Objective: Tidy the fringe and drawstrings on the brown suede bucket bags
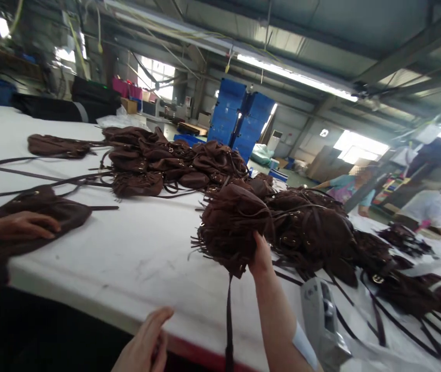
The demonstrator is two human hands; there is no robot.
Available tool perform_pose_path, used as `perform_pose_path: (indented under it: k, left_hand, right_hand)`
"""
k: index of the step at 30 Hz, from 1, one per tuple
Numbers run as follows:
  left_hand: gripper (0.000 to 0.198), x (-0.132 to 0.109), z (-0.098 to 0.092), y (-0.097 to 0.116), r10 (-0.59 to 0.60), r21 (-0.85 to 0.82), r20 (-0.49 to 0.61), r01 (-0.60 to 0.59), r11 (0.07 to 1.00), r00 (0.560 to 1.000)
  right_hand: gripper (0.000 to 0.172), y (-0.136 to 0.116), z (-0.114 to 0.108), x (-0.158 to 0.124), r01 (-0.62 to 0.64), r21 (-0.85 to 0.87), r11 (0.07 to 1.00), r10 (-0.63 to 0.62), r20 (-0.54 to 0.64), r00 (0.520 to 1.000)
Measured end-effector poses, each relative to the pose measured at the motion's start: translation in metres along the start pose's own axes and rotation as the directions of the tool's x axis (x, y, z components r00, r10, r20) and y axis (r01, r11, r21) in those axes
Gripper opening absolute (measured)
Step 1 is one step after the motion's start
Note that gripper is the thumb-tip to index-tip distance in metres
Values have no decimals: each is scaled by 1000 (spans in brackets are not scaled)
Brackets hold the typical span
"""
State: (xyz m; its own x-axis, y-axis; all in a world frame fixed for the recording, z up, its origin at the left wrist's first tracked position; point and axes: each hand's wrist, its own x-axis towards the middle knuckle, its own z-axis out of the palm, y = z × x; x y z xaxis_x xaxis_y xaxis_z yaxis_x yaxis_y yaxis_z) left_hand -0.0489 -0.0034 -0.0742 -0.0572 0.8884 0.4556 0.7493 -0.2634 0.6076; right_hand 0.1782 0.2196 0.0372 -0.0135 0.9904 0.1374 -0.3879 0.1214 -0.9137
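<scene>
**A:** Fringed bag [236, 227]: where does it sit, taking the heap [309, 232] as the mark?

**B:** Nearest first. The left hand [143, 343] hovers in front of the heap at the bench [127, 258] edge, with its fingers loosely spread and holding nothing. The bag is up off the bench, against the heap's near-left side. The right hand [261, 256] grips it from below, fingers closed into the bunched body, and the strap [229, 320] hangs straight down.

**A:** How would it handle?

**B:** I judge it light, limp and suede-like, so not slippery. The fringe and strap could snag, which makes the gathered body the surer hold.

**A:** Farther out?

**B:** Left of the heap, a co-worker's hand [19, 226] rests on another bag [50, 212]. Behind-left of the heap lies a second pile [166, 160].
</scene>
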Motion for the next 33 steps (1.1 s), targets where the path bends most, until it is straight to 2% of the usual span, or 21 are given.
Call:
perform_pose_path:
  k: [2,4,6,9,12,16,18,20,22,24,27,31,33]
  left_hand:
    - [45,18,-1,12,19,-3,-95,-20,1000,995]
    - [49,34,-4,26,30,10,-144,-29,1000,989]
    - [51,48,-5,37,52,55,-167,-43,998,985]
    - [53,61,-2,42,62,113,-133,-47,992,989]
    - [55,73,6,44,82,128,-16,-79,989,996]
    - [58,90,22,58,117,172,195,-151,973,974]
    - [61,98,31,70,94,215,317,-168,962,944]
    - [56,104,41,81,66,255,437,-194,947,897]
    - [43,108,50,90,42,292,534,-231,928,844]
    - [31,109,57,94,12,336,587,-256,906,810]
    - [27,104,61,92,-3,382,613,-293,876,790]
    - [19,81,55,83,118,339,671,-444,829,732]
    - [15,67,50,75,205,298,694,-534,791,691]
  right_hand:
    - [40,2,-4,-12,-111,160,981,97,92,991]
    - [37,15,-8,-25,-202,212,956,169,162,972]
    - [33,35,-12,-38,-295,195,935,264,169,950]
    - [24,65,-18,-57,-441,120,890,425,136,895]
    - [20,88,-20,-73,-506,113,855,489,146,860]
    - [17,104,-23,-82,-535,239,811,514,148,845]
    - [16,107,-27,-81,-559,267,785,548,122,828]
    - [19,109,-32,-79,-614,271,742,602,136,787]
    - [23,110,-38,-78,-670,266,694,645,186,742]
    - [25,109,-44,-78,-698,258,668,663,222,715]
    - [30,103,-53,-79,-662,292,690,631,205,748]
    - [67,70,-77,-72,-482,361,798,433,211,876]
    - [78,46,-91,-63,-360,339,869,315,181,932]
